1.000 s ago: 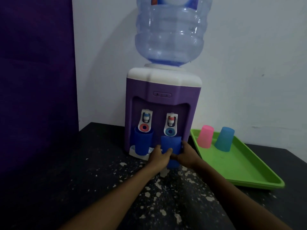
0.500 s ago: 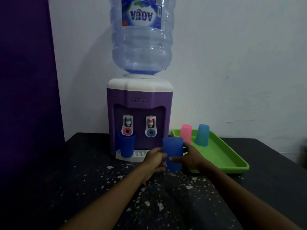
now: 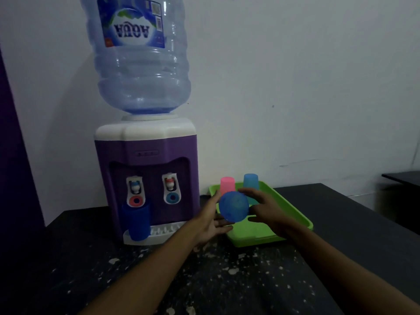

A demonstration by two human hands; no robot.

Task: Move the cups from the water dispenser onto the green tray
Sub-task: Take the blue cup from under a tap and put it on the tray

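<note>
You have carried the blue cup [image 3: 233, 206] away from the water dispenser [image 3: 147, 178]; it now tips on its side above the green tray [image 3: 293, 209]. Your left hand [image 3: 210, 220] and right hand [image 3: 264, 208], fingers spread, cradle it. Another cup [image 3: 137, 221] remains under the tap.

A blue plastic cup [image 3: 233, 206], tipped with its round end toward the camera, is above the green plastic tray's [image 3: 293, 209] near corner. Another dark blue plastic cup [image 3: 137, 221] stands upright on the purple water dispenser's [image 3: 147, 155] drip grille.
</note>
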